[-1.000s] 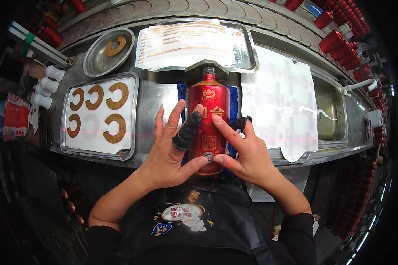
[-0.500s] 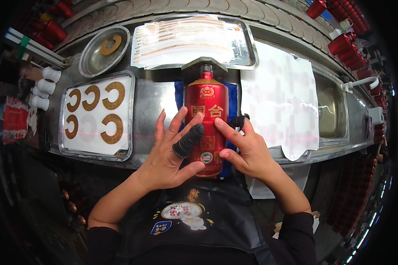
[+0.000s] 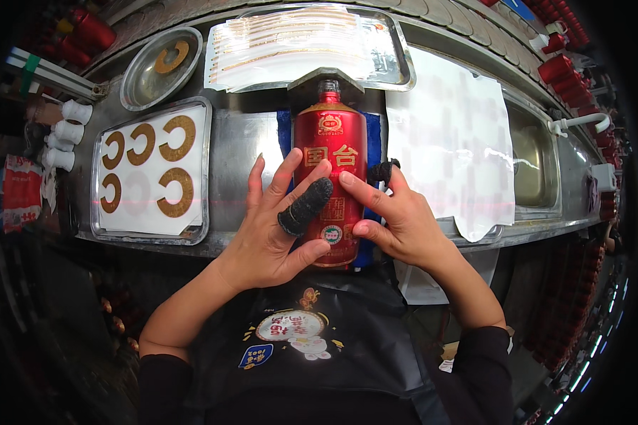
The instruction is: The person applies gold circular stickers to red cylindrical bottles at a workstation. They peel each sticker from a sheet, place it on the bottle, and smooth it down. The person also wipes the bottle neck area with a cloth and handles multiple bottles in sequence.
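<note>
A red bottle (image 3: 333, 134) with gold characters and a dark, uncapped-looking neck lies on a blue cloth (image 3: 373, 134), its neck pointing away from me. Over its left side is my left hand (image 3: 269, 219), fingers spread, with a black finger cot on one finger. My right hand (image 3: 397, 212) is at the bottle's right side, index fingertip and thumb on or just above the red surface, the other fingers apart. A black cot covers one of its fingers too. Neither hand is wrapped round the bottle. A dark angled holder (image 3: 306, 91) stands about the neck.
On the left, a tray (image 3: 205, 163) carries gold C-shaped labels (image 3: 177, 138); a metal bowl (image 3: 145, 88) behind it holds another. A long tray (image 3: 403, 60) with label strips lies at the back. White sheets (image 3: 446, 142), a sink (image 3: 535, 170) and a faucet (image 3: 581, 125) are right.
The whole scene sits slightly higher in the picture, as the head view has shifted. Both hands keep nearly the same pose over the bottle.
</note>
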### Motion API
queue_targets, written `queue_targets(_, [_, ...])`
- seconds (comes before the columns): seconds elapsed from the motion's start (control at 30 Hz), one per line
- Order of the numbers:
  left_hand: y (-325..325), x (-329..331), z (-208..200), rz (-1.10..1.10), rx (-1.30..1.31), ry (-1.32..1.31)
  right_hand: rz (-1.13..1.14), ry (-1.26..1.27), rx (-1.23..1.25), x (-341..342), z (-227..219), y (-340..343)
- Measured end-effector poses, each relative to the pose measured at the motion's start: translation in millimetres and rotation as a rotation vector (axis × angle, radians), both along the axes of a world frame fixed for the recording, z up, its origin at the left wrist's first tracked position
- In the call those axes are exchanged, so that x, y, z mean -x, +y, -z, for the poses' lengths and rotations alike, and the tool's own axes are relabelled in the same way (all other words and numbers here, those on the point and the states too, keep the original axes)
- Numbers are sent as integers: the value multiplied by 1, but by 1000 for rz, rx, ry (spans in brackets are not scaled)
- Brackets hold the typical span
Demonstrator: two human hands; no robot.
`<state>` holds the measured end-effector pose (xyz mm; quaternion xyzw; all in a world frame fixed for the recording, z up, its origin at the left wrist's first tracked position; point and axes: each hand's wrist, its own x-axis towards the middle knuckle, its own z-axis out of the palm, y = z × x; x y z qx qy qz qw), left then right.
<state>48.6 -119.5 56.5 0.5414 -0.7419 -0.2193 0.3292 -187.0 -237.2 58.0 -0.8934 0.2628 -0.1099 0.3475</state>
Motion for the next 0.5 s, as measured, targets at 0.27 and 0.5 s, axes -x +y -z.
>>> queue_targets(0.27, [0,1,2,-5,2,-14,27,-56,-54,-2,7,3])
queue_targets(0.5, [3,-3,5,-7,47,3,20,-27,-94,2,0,3])
